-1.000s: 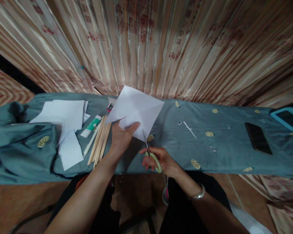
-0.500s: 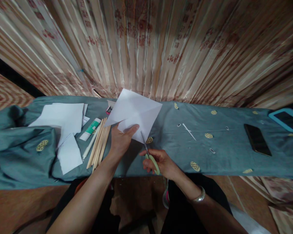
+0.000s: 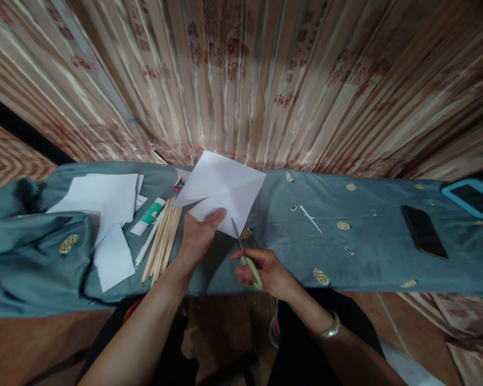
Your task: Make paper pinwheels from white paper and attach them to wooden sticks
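My left hand [image 3: 199, 236] is closed on a folded white paper square [image 3: 221, 187], lifted above the grey-blue cloth-covered table [image 3: 366, 252] with its thumb on the paper's near side. Just to the right, my right hand [image 3: 265, 271] grips small scissors [image 3: 247, 257] with pale green handles. Their blades point up and touch the lower corner of the paper. A silver bangle sits on my right wrist.
Left of my hands lie several wooden sticks [image 3: 163, 238], a white-and-green glue tube [image 3: 148, 216] and loose white sheets [image 3: 104, 198]. Paper scraps [image 3: 310, 219] dot the middle. A black phone [image 3: 422, 231] and a blue-framed tablet [image 3: 473, 195] rest far right. A striped curtain hangs behind.
The view has drifted slightly, so everything sits a little lower in frame. The scissors stay at the paper's lower corner, and both hands keep their grips.
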`<act>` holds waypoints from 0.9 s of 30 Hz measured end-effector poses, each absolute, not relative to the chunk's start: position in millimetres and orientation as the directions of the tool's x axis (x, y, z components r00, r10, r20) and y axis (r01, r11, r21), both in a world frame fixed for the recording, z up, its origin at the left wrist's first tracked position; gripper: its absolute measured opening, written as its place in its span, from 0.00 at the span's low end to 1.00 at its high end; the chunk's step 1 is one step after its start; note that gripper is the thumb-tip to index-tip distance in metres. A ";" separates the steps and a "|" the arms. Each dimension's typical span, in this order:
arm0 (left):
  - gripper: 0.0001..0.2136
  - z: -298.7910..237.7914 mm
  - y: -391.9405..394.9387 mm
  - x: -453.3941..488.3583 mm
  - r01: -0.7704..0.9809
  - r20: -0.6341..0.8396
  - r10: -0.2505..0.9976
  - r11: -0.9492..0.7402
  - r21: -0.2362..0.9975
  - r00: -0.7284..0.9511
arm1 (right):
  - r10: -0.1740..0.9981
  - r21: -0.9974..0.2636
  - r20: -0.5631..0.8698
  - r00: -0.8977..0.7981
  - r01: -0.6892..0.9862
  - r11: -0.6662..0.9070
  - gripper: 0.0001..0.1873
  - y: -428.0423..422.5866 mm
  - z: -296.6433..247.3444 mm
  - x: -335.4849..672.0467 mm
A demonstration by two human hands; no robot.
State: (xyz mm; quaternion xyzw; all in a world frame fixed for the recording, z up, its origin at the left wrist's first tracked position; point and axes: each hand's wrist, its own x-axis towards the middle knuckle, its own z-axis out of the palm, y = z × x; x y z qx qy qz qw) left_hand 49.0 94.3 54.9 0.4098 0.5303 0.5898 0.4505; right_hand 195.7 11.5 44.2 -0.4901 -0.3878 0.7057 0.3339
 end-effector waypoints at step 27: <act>0.18 57.6 88.1 50.8 -0.160 -0.034 0.982 0.004 0.987 -0.184 | 0.863 -0.876 -0.423 -0.277 -0.121 -0.468 0.25 12.9 43.5 198.2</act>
